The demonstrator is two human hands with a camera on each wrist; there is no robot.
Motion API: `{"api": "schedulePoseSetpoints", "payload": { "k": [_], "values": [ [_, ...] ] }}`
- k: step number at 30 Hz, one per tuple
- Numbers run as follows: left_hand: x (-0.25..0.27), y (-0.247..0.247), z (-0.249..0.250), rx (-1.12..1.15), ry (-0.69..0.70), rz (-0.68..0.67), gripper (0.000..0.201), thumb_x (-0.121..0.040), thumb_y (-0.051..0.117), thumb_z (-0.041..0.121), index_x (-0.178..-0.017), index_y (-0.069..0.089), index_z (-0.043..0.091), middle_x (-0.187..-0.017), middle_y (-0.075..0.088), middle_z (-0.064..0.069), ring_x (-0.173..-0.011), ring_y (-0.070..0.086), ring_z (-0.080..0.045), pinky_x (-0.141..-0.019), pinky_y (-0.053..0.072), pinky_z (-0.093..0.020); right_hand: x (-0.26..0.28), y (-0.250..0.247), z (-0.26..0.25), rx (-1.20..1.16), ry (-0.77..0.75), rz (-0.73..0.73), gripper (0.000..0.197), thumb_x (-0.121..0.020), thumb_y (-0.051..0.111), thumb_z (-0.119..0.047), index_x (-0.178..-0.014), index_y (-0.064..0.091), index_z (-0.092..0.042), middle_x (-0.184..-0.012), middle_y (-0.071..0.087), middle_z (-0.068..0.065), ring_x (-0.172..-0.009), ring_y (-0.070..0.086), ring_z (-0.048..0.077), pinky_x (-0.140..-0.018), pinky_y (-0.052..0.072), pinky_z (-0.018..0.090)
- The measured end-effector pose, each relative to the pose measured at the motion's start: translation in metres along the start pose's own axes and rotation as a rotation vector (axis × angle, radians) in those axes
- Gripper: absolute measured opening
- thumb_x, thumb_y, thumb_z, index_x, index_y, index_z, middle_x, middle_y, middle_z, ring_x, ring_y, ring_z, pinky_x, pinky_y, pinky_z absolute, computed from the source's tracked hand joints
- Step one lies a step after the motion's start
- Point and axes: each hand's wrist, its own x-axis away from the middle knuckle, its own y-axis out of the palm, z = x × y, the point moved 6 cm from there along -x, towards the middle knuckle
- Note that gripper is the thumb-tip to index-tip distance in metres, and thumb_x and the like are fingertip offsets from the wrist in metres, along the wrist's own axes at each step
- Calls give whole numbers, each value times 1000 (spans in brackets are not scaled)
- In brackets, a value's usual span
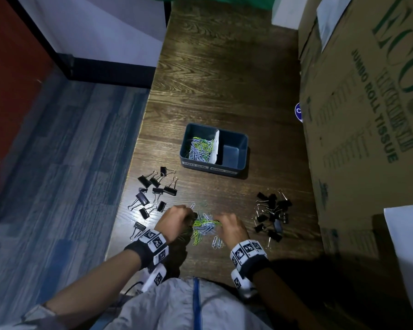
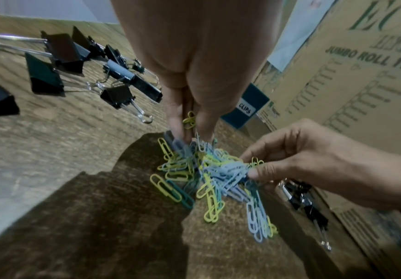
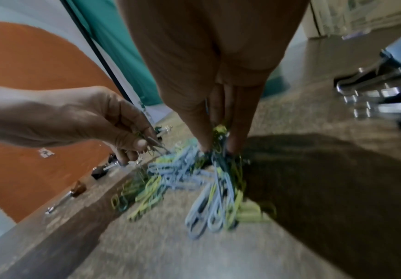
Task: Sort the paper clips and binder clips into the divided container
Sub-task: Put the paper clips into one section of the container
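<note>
Roughly a third done, as judged. The container (image 1: 214, 148) is set mid-bench (image 1: 224, 79); its left compartment already holds paper clips, its right one is bare. A paper clip pile (image 1: 204, 225) is left near the bench's front edge. Clips at the pile's left edge are pinched by the left hand (image 1: 174, 219), those at its right edge by the right hand (image 1: 231, 226); both grips narrow. Binder clips left (image 1: 153, 194) and binder clips right (image 1: 272, 213) lie unsorted.
</note>
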Motion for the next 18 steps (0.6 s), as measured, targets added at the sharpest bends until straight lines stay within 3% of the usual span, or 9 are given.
{"api": "schedulePoseSetpoints", "payload": {
  "k": [3,5,7,10,13,14,15,18],
  "values": [
    [-1,-13,0,79,11,62,21,-88,68,7,-104,74,19,-97,72,3,-80,63,-5,-84,55,-25,-6,-5,2,-13,64,-26,32,-95,58,-7,-121,70,-23,-110,72,9,-88,68,20,-83,57,34],
    [-2,-27,3,135,42,114,14,-86,70,9,-98,75,16,-92,71,2,-77,62,-2,-78,55,-21,-9,-7,4,4,107,-34,32,-93,61,-9,-118,71,-26,-106,74,9,-83,70,21,-78,58,33],
    [-7,-45,12,158,48,138,10,-87,70,14,-96,74,17,-92,70,4,-76,60,0,-70,51,-11,-12,-12,5,28,141,-41,32,-91,65,-11,-116,71,-29,-107,75,9,-87,71,24,-79,58,33],
    [-20,-85,39,151,129,203,8,-90,65,19,-95,71,17,-93,70,3,-76,63,0,-66,53,-14,-16,-19,5,32,166,-82,24,-91,69,-14,-112,74,-24,-111,73,9,-96,70,26,-88,57,37],
    [-43,-133,64,165,186,329,9,-89,67,16,-96,71,12,-91,66,7,-72,57,8,-63,47,-5,-20,-32,0,3,150,-95,21,-90,71,-17,-110,74,-20,-117,71,9,-102,67,25,-95,54,38],
    [-52,-149,71,172,197,377,10,-88,69,16,-96,72,12,-91,67,6,-73,57,6,-65,45,-4,-20,-39,-4,-7,131,-73,21,-89,72,-19,-110,74,-21,-119,69,8,-104,66,26,-96,54,39],
    [-62,-161,75,172,200,408,11,-87,71,17,-97,73,13,-92,69,3,-75,60,0,-69,45,-6,-21,-48,-8,-21,116,-49,21,-89,72,-22,-110,73,-21,-122,66,7,-105,65,26,-97,53,40],
    [-87,-175,78,213,160,389,29,-84,74,21,-111,70,12,-100,72,-6,-89,67,-15,-84,55,-29,-22,-82,-25,-74,57,25,22,-90,70,-24,-111,71,-19,-120,56,1,-108,58,20,-99,51,37]
  ]
}}
